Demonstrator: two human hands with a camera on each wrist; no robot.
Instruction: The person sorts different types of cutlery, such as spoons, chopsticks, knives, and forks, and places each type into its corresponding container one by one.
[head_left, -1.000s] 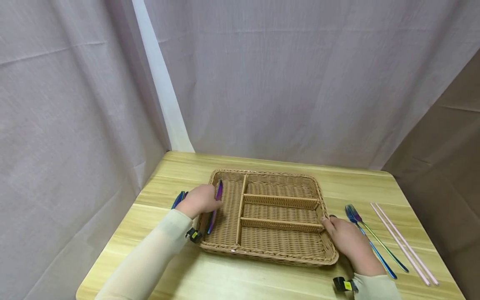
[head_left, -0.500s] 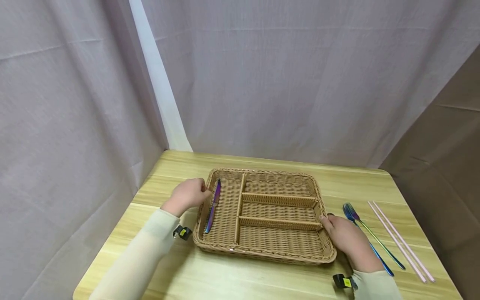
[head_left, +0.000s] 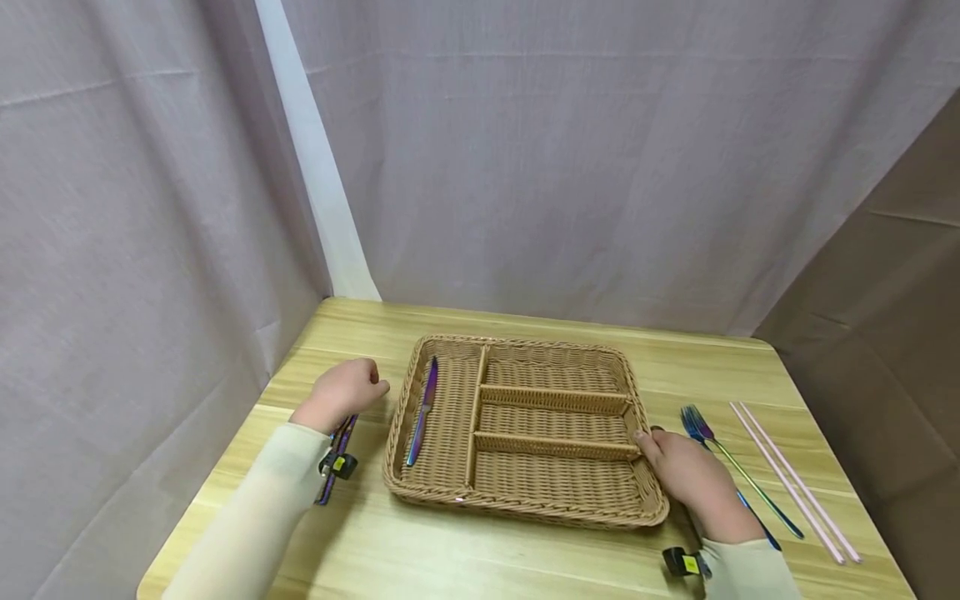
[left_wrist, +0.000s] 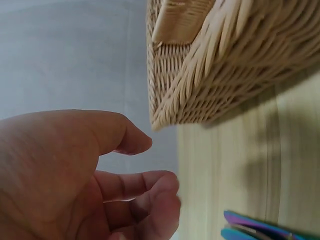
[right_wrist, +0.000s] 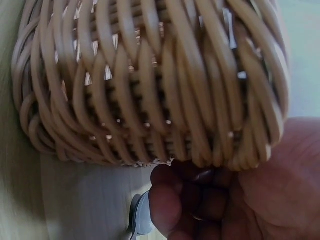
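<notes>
A brown wicker basket [head_left: 540, 510] with divided compartments sits mid-table. One purple-blue table knife [head_left: 424, 408] lies in its long left compartment. My left hand [head_left: 341, 392] is off the basket's left side, fingers loosely bent and holding nothing. Below that wrist, rainbow-coloured cutlery [head_left: 345, 435] lies on the table, partly covered by the arm; its coloured ends [left_wrist: 260, 230] show low in the left wrist view. My right hand [head_left: 693, 483] grips the basket's right edge, thumb over the rim and fingers curled under the outer wall.
Two iridescent forks [head_left: 750, 477] lie right of the right hand, partly behind it. Farther right is a pair of pink chopsticks [head_left: 786, 483]. A shiny, rounded metal piece [right_wrist: 144, 217] shows beside the right fingers. Grey curtains [head_left: 525, 167] hang behind the table.
My left hand has let go of the knife, leaving it in the basket, and drawn back left past the rim toward the cutlery. The right hand keeps its grip on the basket.
</notes>
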